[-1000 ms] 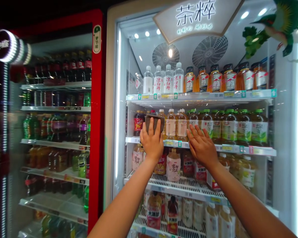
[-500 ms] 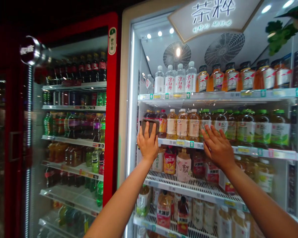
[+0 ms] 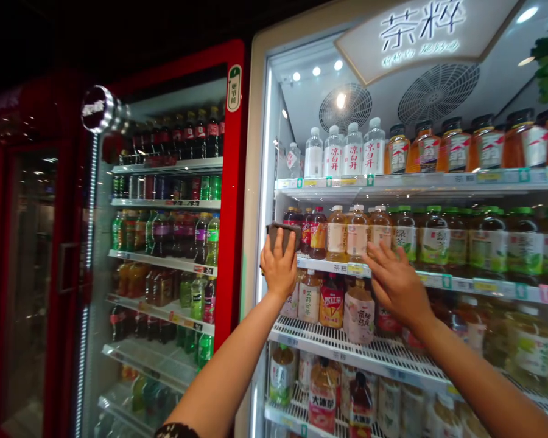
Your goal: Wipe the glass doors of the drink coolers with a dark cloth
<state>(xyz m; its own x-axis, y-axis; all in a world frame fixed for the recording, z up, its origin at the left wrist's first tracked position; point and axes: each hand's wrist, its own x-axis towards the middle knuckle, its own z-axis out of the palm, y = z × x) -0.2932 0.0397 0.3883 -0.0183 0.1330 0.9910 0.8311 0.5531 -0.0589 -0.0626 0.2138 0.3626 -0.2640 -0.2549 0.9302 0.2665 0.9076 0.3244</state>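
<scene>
My left hand (image 3: 278,264) presses a folded grey-brown cloth (image 3: 284,236) flat on the glass door of the lit drinks fridge (image 3: 261,152), close to the door's left side. The fingers lie over the cloth and hold it. Further right, my right hand (image 3: 399,286) is spread with its fingers stretched out against or just before the same glass; nothing is in it. Behind the glass, near my right fingertips, stand green-capped tea bottles (image 3: 435,236). Pale tea bottles (image 3: 358,234) show between the two hands.
A red-framed drinks fridge (image 3: 232,201) with several shelves of bottles and cans stands to the left. A round lit sign (image 3: 97,109) juts out from it. Another red-framed door with a handle (image 3: 66,267) is at the far left. A lit sign (image 3: 422,36) hangs at the top.
The view has swung left, so the fridges sit further right. My right hand has shifted left across the glass, closer to my left hand. The cloth stays under my left hand.
</scene>
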